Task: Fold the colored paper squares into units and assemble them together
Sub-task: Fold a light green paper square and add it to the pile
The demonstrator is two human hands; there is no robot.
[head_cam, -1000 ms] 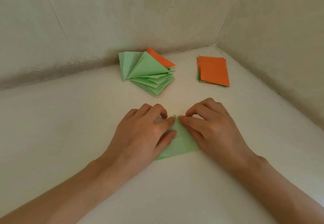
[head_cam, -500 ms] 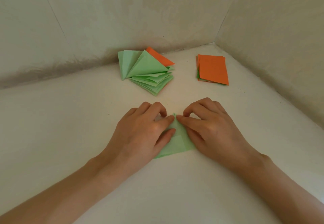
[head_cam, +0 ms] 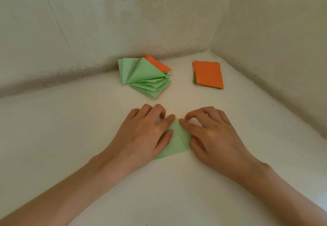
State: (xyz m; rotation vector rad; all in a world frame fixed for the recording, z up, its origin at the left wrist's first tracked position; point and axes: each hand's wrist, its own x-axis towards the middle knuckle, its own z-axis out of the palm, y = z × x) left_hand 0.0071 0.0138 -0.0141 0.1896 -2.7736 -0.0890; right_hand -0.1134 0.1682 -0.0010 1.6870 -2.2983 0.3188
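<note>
A light green paper piece [head_cam: 177,140], partly folded into a pointed shape, lies flat on the white surface between my hands. My left hand [head_cam: 143,135] presses its left side, index finger and thumb laid on the paper. My right hand [head_cam: 210,133] presses the right side, index fingertip at the top point, the other fingers curled. The paper's left edge is hidden under my left hand. Behind lies a fanned stack of folded green units [head_cam: 146,80] with an orange one [head_cam: 157,63] at the back.
A stack of flat orange paper squares [head_cam: 208,74], with green sheets showing beneath, lies at the back right. Pale walls [head_cam: 265,31] close the surface at the back and the right, meeting in a corner.
The two index fingertips have come closer together at the paper's top point. The fold lies flatter. The stacks have not moved.
</note>
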